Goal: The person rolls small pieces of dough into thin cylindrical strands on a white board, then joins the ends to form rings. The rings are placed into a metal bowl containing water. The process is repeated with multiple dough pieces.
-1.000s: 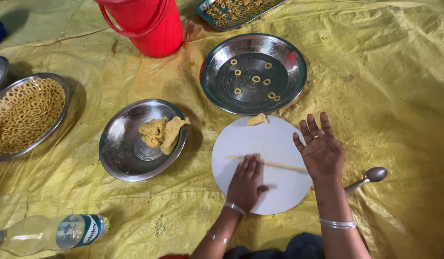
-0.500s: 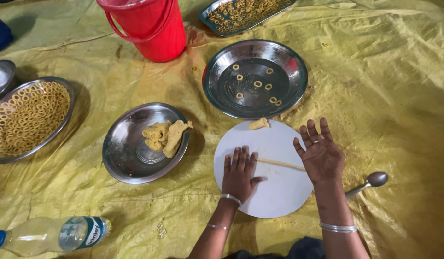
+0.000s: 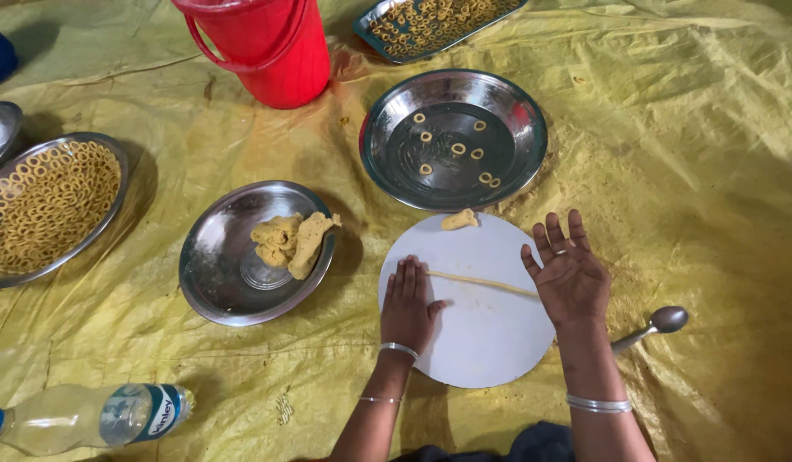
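Thin yellow dough rope (image 3: 481, 282) lies across my round white board (image 3: 481, 342), long axis running left to right, dipping slightly rightward. My left hand (image 3: 407, 304) presses flat on its left end, fingers together; my right hand (image 3: 571, 278) touches the right end, fingers spread.

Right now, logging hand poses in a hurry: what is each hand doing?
Left hand: open, flat, palm down on the thin rolled dough strand.
Right hand: open, fingers spread, at the strand's other end, holding nothing.

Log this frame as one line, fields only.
left hand: flat on dough rope | right hand: flat on rope's other end | surface: white round board | dough lumps: steel bowl
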